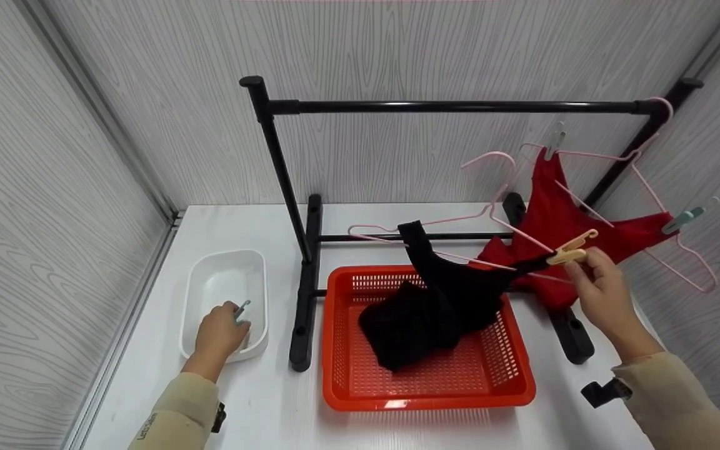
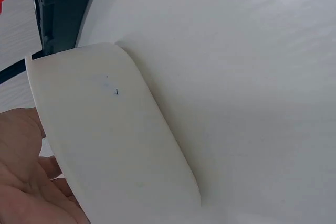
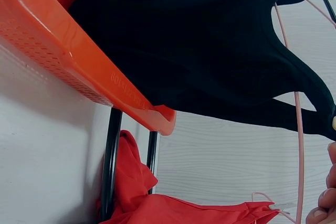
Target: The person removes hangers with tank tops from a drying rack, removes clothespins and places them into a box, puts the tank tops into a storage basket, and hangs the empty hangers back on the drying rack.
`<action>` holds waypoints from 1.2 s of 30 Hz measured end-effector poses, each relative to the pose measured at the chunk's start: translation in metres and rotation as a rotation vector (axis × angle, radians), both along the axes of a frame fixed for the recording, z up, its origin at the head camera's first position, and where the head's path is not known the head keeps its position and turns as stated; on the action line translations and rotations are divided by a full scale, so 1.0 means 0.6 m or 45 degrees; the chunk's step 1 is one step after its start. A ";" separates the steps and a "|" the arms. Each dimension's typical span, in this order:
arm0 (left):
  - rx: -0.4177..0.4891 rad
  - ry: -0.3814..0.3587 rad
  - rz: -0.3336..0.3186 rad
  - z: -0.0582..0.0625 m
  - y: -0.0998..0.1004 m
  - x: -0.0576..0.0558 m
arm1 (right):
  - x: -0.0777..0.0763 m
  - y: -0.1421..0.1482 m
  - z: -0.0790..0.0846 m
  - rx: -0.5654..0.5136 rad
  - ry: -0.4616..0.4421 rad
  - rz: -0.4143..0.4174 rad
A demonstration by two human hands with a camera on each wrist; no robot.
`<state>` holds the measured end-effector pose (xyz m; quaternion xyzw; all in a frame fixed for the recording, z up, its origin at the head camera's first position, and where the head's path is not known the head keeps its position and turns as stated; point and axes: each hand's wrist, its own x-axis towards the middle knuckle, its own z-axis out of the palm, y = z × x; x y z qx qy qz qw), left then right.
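Note:
Inside the white tub (image 1: 225, 259) at the left, my left hand (image 1: 219, 334) holds a grey-blue clothespin (image 1: 242, 310); in the left wrist view the tub's wall hides the fingertips. My right hand (image 1: 604, 297) pinches a yellow clothespin (image 1: 567, 256) at the right end of a pink hanger (image 1: 504, 220). That clothespin sits on one strap of a black tank top (image 3: 210, 51). The other strap loops over the hanger's left side. The lower part of the black top lies bunched in the red basket (image 1: 429, 401).
A black rack (image 1: 460, 107) stands behind the basket. On its right end hangs a red garment (image 1: 560, 219), fixed to another pink hanger (image 1: 647, 181) by light green clothespins (image 1: 682, 222). Patterned panels (image 1: 397, 50) enclose the white table (image 1: 260, 412) at the back and sides.

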<state>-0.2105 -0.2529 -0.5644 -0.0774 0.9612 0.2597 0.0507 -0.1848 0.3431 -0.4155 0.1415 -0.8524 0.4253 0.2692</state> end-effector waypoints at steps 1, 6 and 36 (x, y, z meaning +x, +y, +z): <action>-0.001 -0.013 0.003 -0.002 -0.002 0.000 | 0.000 0.000 0.000 -0.002 -0.002 -0.001; -0.006 -0.068 0.011 -0.013 -0.009 -0.001 | 0.000 -0.001 0.001 0.001 -0.016 -0.006; -0.107 -0.078 -0.016 -0.026 -0.014 -0.006 | -0.022 0.037 -0.048 -0.033 -0.054 -0.013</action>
